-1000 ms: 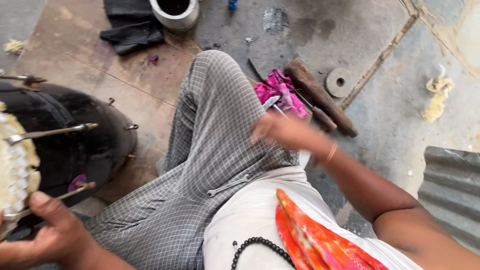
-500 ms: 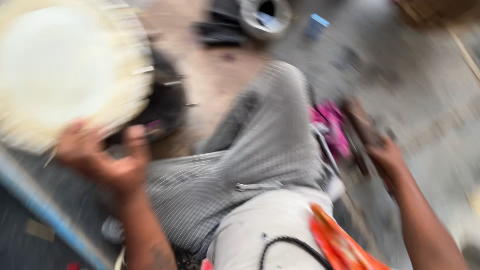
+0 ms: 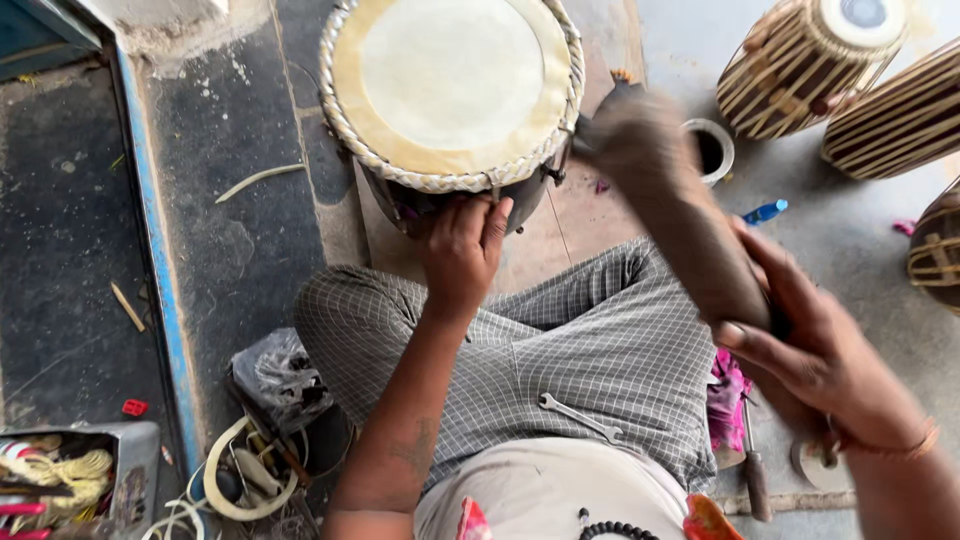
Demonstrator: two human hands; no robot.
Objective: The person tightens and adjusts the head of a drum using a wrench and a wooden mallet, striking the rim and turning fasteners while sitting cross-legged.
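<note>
The drum [image 3: 452, 95] stands on the floor before the seated person's crossed legs, its pale skin already laced on with a braided rim. The left hand [image 3: 462, 250] presses its near edge, fingers together. The right hand [image 3: 810, 345] wraps its fingers around a dark wooden mallet [image 3: 670, 200] raised beside the rim, blurred. A wrench [image 3: 580, 417] lies on the lap, so I judge tightening is under way, not finished.
</note>
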